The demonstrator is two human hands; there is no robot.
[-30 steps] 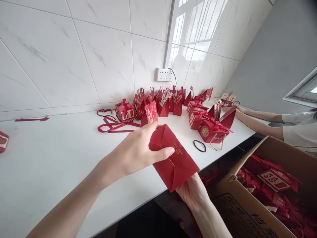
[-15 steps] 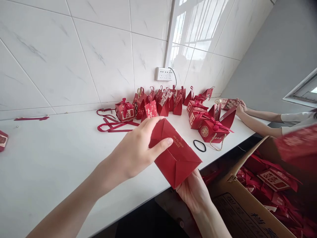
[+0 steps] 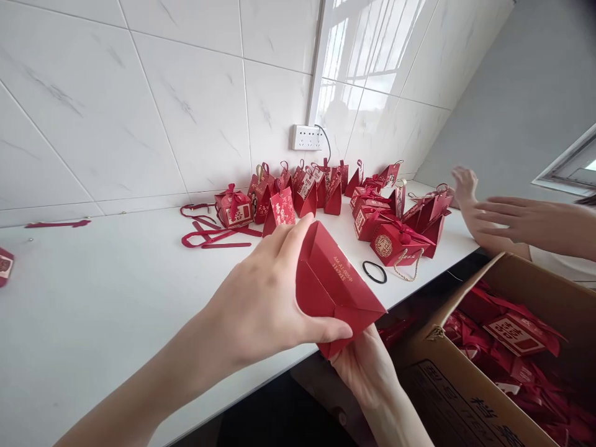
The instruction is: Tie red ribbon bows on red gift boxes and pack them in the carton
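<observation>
Both my hands hold a flat-folded red paper box [image 3: 338, 282] with small gold print, above the front edge of the white counter [image 3: 93, 298]. My left hand [image 3: 265, 301] grips it from the left, thumb pressed along its lower flap and fingers behind its top. My right hand [image 3: 365, 366] cups it from below, palm up, fingers hidden behind the paper.
Several finished red gift boxes with ribbons [image 3: 321, 189] stand along the tiled wall, more [image 3: 395, 233] to the right. Loose red ribbons [image 3: 209, 236] and a black hair tie [image 3: 375, 272] lie on the counter. A cardboard carton [image 3: 465, 397] of red pieces sits lower right. Another person's hands [image 3: 503, 214] reach in from the right.
My left thumb slid down to the lower flap and the red box tilted more upright. The other person's hands lifted off the counter after setting down a red box.
</observation>
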